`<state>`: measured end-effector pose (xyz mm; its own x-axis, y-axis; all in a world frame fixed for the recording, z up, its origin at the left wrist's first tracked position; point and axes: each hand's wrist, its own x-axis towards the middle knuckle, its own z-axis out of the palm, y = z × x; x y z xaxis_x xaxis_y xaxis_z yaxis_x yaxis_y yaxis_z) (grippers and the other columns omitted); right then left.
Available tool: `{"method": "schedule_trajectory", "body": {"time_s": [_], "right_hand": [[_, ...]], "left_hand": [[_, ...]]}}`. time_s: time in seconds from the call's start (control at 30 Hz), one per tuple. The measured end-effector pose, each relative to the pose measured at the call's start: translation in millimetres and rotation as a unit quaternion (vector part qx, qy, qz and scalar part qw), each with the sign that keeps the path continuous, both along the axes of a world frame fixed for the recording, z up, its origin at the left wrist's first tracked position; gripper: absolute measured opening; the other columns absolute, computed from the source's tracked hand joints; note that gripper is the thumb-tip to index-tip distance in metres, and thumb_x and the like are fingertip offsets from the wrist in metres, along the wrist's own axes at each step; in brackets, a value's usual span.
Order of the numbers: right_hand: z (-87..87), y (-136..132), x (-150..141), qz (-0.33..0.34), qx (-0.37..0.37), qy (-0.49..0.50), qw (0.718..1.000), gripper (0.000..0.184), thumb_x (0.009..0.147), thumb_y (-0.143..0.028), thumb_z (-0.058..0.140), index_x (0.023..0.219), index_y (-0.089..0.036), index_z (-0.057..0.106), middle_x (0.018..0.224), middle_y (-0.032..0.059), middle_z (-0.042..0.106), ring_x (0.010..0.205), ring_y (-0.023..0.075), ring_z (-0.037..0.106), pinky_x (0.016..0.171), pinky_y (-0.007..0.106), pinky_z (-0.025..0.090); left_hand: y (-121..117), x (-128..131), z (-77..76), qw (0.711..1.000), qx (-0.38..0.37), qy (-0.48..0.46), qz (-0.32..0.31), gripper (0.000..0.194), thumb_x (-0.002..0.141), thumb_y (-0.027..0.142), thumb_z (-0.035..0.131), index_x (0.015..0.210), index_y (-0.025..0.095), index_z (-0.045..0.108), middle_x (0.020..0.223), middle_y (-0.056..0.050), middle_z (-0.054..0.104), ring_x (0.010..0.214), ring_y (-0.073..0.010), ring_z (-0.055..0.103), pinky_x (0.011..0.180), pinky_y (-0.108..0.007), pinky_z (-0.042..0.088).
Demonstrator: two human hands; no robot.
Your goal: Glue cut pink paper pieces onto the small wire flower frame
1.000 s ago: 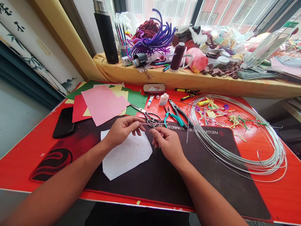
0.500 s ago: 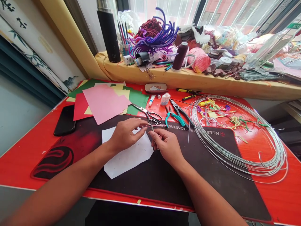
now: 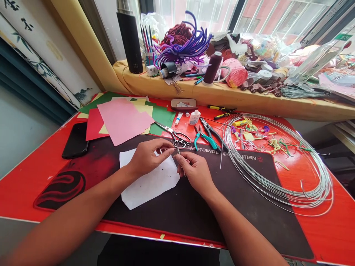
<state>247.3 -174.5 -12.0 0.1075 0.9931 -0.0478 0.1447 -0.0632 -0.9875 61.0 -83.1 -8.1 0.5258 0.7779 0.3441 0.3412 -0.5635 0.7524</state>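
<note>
Over a white sheet of paper (image 3: 149,184), my left hand (image 3: 148,157) is closed in a pinch on a thin pinkish strand (image 3: 172,149). My right hand (image 3: 195,168) grips a slim, silvery, chain-like piece (image 3: 178,150) between thumb and fingers; its lower end shows below the fingertips. The strand meets this piece between the two hands, and its exact join is too small to make out. Just beyond the fingertips lie scissors (image 3: 181,138) with open handles. Teal-handled pliers (image 3: 206,140) and black-handled pliers (image 3: 213,133) rest to their right.
A large wire coil (image 3: 277,192) spreads over the right side of the dark mat (image 3: 194,221). Coloured paper (image 3: 124,118) and a black phone (image 3: 76,140) lie at left. A small white bottle (image 3: 194,117) stands behind the pliers. Yarn (image 3: 235,72) and supplies crowd the window ledge.
The view has shifted slightly. Both hands keep nearly the same place and grip, with only a small change at the fingertips.
</note>
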Motion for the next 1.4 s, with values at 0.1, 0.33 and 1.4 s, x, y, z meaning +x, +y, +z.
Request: {"method": "schedule_trajectory", "body": {"time_s": [0.1, 0.33, 1.4], "right_hand": [[1.2, 1.0, 1.8, -0.011, -0.003, 0.014, 1.000, 0.028, 0.097, -0.045, 0.069, 0.088, -0.020, 0.077, 0.060, -0.0010, 0.068, 0.050, 0.0158, 0.058, 0.053, 0.027, 0.046], [0.9, 1.8, 1.0, -0.013, -0.012, 0.013, 1.000, 0.030, 0.096, -0.048, 0.069, 0.089, -0.020, 0.078, 0.060, -0.0005, 0.068, 0.049, 0.0161, 0.059, 0.053, 0.028, 0.046], [-7.9, 13.1, 22.4, -0.052, -0.017, 0.088, 0.995, 0.047, 0.091, -0.065, 0.074, 0.085, -0.018, 0.075, 0.064, 0.0006, 0.069, 0.049, 0.0132, 0.059, 0.046, 0.024, 0.042]], "left_hand": [[5.4, -2.5, 2.4, 0.994, -0.102, -0.047, 0.006, 0.026, 0.099, 0.045, 0.070, 0.096, 0.020, 0.078, 0.086, -0.004, 0.079, 0.072, -0.0170, 0.070, 0.068, -0.027, 0.056], [10.1, -2.2, 3.5, 0.976, -0.192, -0.098, -0.003, 0.033, 0.096, 0.049, 0.073, 0.081, 0.019, 0.073, 0.070, -0.003, 0.073, 0.063, -0.0152, 0.067, 0.062, -0.026, 0.058], [28.5, -10.9, -2.0, 0.951, -0.290, -0.099, -0.044, 0.049, 0.090, 0.067, 0.077, 0.087, 0.018, 0.076, 0.073, -0.006, 0.076, 0.060, -0.0157, 0.069, 0.059, -0.028, 0.059]]}}
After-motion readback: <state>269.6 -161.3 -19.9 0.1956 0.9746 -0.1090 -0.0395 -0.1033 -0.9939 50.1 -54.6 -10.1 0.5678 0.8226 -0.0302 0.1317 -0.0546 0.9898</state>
